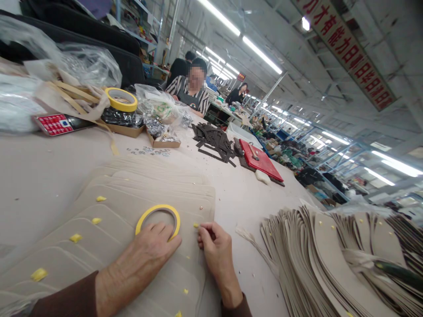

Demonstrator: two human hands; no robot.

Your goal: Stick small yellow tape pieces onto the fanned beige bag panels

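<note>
My left hand [152, 246] is closed round the near side of a roll of yellow tape [142, 219], over a spread of overlapping beige panels [172, 193]. At the right border of the panels, my right hand [216, 246] has thumb and forefinger pinched at a small piece of yellow tape [196, 225]. Just above that piece a small metal rivet [201, 208] shows in the panel. More yellow tape bits [76, 238] stick to the panels left of my left hand, and a few lie along the lower right.
Stacked beige strips [294, 246] stand at the right. Beyond the panels are scattered metal rings [148, 151], a cardboard box [163, 143] of small parts, another yellow tape roll [120, 99], dark strips [214, 141] and a hammer [254, 152] on a red board [264, 163]. A co-worker [191, 90] sits across the table.
</note>
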